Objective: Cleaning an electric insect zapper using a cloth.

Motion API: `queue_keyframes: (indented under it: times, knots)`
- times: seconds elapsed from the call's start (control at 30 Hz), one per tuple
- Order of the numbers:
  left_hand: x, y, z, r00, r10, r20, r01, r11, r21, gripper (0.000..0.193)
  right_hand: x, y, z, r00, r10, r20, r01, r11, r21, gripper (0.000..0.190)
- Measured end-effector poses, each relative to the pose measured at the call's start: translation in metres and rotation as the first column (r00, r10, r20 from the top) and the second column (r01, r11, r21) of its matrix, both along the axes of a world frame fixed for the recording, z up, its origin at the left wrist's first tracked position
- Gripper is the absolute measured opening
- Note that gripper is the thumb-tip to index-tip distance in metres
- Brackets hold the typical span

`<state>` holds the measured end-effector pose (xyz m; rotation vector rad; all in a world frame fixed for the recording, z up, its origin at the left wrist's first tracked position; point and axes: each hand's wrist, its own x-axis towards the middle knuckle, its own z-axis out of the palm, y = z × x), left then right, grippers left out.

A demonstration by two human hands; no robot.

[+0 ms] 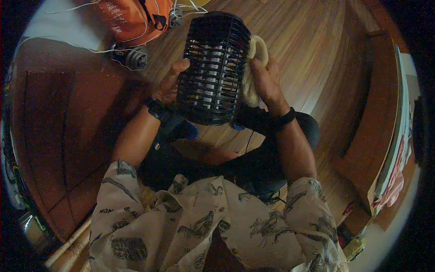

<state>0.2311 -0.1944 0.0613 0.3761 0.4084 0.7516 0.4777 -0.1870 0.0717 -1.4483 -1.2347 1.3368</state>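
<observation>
A black slatted basket-like cage (212,71) is held up in front of me, with pale and metallic-looking parts showing through its bars. My left hand (169,81) grips its left side, thumb at the edge. Against the right side, my right hand (266,78) presses a folded cream cloth (251,90) with thumb and fingers. Both wrists wear black bands. What the cage is exactly, and what it contains, I cannot tell.
An orange bag (136,20) with white cords lies at the upper left, beside a dark round device (131,57). Brown wooden furniture (51,136) stands on the left. At the right is a wooden bed-like edge (377,136) with folded fabrics (396,187). My legs are folded below the cage.
</observation>
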Motion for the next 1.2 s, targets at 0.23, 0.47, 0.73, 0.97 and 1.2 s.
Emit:
queue_keyframes:
  times: [0.23, 0.47, 0.73, 0.97, 1.2]
  knots:
    - [-0.008, -0.002, 0.001, 1.0, -0.004, 0.028, 0.005, 0.999, -0.032, 0.061, -0.013, -0.008, 0.021, 0.983, 0.006, -0.183, -0.024, 0.995, -0.095, 0.046]
    - [-0.009, -0.001, -0.001, 0.999, -0.023, 0.034, 0.025, 0.999, -0.037, 0.061, -0.009, -0.001, -0.025, 0.968, -0.105, -0.226, 0.107, 0.994, -0.005, 0.046]
    - [-0.007, -0.005, -0.004, 0.999, -0.036, 0.023, 0.037, 0.997, -0.068, 0.06, -0.01, -0.006, 0.006, 0.98, 0.015, -0.197, -0.025, 0.998, -0.05, 0.044]
    - [0.003, 0.005, -0.012, 0.974, 0.023, -0.225, 0.024, 0.978, 0.207, 0.056, -0.016, -0.012, 0.015, 0.988, -0.006, -0.156, -0.001, 0.999, -0.04, 0.043]
    - [0.013, 0.003, -0.035, 0.844, 0.254, -0.472, -0.092, 0.936, 0.34, 0.054, -0.015, -0.009, 0.008, 0.993, 0.089, -0.078, -0.091, 0.996, -0.019, 0.049]
